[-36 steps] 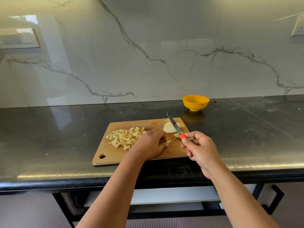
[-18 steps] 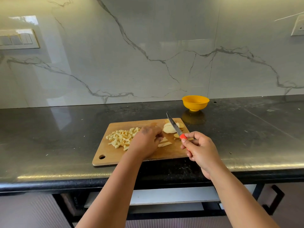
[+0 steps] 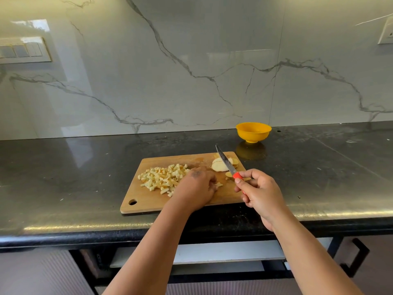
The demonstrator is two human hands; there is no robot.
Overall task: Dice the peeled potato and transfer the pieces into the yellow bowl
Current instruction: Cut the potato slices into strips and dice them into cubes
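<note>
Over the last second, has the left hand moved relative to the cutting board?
Yes, slightly. The left hand slid left across the cutting board, toward the pile of diced potato, then eased back.

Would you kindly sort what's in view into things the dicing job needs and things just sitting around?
Needed: knife, potato slices, diced potato, cutting board, yellow bowl.

Just there: wall switches, socket, countertop.
</note>
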